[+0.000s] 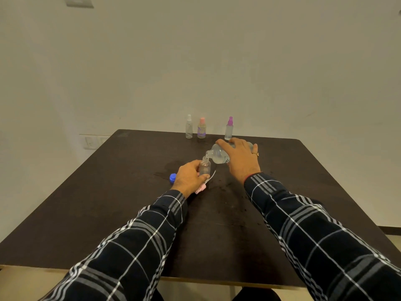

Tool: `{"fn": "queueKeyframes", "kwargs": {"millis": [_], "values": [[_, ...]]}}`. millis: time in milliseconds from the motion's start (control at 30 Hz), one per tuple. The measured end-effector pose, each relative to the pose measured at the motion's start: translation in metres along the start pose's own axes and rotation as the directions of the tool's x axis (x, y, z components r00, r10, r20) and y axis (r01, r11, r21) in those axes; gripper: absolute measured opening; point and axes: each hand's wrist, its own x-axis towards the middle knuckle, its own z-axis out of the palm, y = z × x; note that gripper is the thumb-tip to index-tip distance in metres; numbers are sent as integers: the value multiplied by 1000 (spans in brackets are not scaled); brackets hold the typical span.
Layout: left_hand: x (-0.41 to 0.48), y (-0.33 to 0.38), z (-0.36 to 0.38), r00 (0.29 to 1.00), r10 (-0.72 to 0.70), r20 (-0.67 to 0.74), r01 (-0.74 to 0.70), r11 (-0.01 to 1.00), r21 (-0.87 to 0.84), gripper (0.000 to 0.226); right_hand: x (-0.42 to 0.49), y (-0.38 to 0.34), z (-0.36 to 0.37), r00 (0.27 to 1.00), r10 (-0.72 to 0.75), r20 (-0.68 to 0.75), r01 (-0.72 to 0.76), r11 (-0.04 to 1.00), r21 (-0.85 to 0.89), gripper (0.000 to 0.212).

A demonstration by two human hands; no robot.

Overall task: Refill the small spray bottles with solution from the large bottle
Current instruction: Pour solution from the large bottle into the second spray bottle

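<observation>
Right hand (240,158) fingers wrapped over large bottle (220,154), tipped, mouth at small bottle (205,167) neck. Left hand (189,178) fingers curled round small bottle, upright on table (108,203). 3 spray bottles (201,128) at far edge. Blue cap (173,177) beside left hand.

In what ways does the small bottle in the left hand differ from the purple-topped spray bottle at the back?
The small bottle has no spray top and its neck is open; the purple-topped spray bottle has its top on. The left hand grips the small bottle under the mouth of the tilted large bottle; the purple-topped spray bottle stands untouched at the back. Both are small and clear.
</observation>
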Motion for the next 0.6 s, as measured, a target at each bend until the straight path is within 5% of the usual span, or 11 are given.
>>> {"fn": "queueKeyframes", "kwargs": {"millis": [600], "values": [[2,2,0,999,-21,41,21,1000,11,47,1,0,0,1000,-11,-2,11,1000,-22,78]]}}
